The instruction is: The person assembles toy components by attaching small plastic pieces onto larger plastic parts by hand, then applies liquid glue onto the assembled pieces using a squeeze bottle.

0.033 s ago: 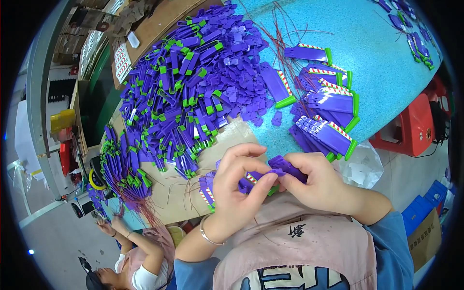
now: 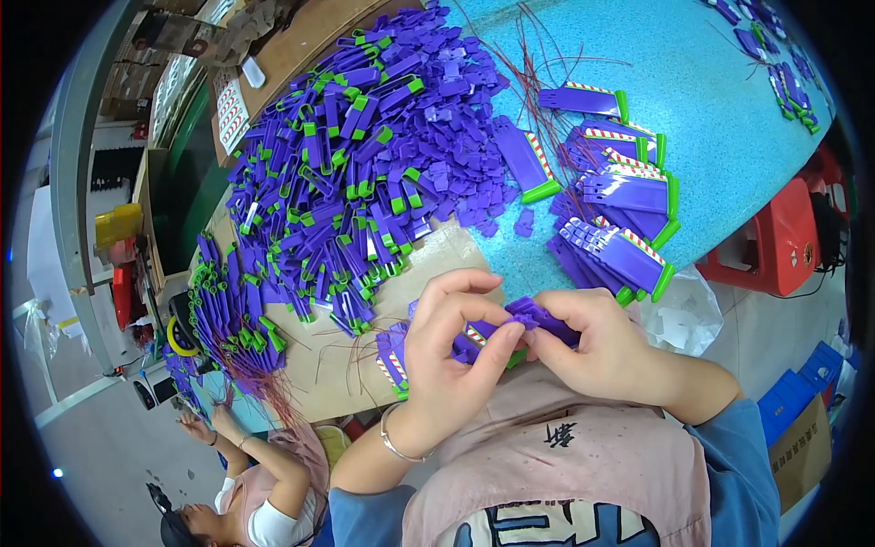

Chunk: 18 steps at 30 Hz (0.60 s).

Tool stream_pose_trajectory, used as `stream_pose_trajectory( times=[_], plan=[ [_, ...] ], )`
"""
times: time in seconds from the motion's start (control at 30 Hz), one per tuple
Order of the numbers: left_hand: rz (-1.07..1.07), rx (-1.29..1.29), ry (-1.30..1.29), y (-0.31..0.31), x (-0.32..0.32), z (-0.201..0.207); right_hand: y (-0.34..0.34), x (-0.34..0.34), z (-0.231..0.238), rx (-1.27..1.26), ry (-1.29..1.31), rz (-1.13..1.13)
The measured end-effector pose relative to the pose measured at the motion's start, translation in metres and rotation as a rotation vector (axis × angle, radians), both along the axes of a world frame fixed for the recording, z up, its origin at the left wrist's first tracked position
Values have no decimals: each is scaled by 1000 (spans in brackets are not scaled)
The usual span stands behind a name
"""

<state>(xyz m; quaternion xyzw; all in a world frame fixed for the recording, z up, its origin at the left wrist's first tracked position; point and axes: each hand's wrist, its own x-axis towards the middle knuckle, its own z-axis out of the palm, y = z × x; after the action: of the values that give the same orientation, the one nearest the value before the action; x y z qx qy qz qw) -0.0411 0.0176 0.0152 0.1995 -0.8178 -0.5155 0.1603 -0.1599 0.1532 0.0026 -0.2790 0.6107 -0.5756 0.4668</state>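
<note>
Close to my body at the table's near edge, both hands meet over purple plastic. My right hand [image 2: 592,339] grips a purple plastic part [image 2: 540,313], thumb in front and fingers curled behind it. My left hand [image 2: 456,346] pinches a small purple plastic piece [image 2: 522,322] between thumb and forefinger, against the part in the other hand. How the two join is hidden by my fingertips. Beneath and beside my left hand lie purple parts with red-and-white striped edges and green ends [image 2: 392,358].
A large heap of purple and green clips [image 2: 337,173] and flat purple pieces [image 2: 456,118] covers the middle. Striped purple parts [image 2: 624,191] with thin reddish wires [image 2: 529,77] lie at right. A red stool [image 2: 766,242] stands beyond the table. A co-worker [image 2: 264,483] works at lower left.
</note>
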Motion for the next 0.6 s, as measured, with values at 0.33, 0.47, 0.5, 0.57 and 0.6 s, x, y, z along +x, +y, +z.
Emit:
stream_pose_trajectory(
  times=[0.33, 0.47, 0.5, 0.57, 0.6],
  plan=[
    [34, 393, -67, 13, 2, -6, 2, 0, 0, -29, 326, 25],
    [32, 287, -82, 16, 7, -6, 5, 4, -3, -53, 334, 18],
    [31, 290, -77, 15, 7, -5, 7, 5, -5, -9, 288, 61],
    [-23, 129, -131, 8, 8, 0, 8, 3, -3, 38, 248, 102],
    [28, 83, -191, 5, 8, 2, 5, 1, -1, -79, 355, 61]
  ],
)
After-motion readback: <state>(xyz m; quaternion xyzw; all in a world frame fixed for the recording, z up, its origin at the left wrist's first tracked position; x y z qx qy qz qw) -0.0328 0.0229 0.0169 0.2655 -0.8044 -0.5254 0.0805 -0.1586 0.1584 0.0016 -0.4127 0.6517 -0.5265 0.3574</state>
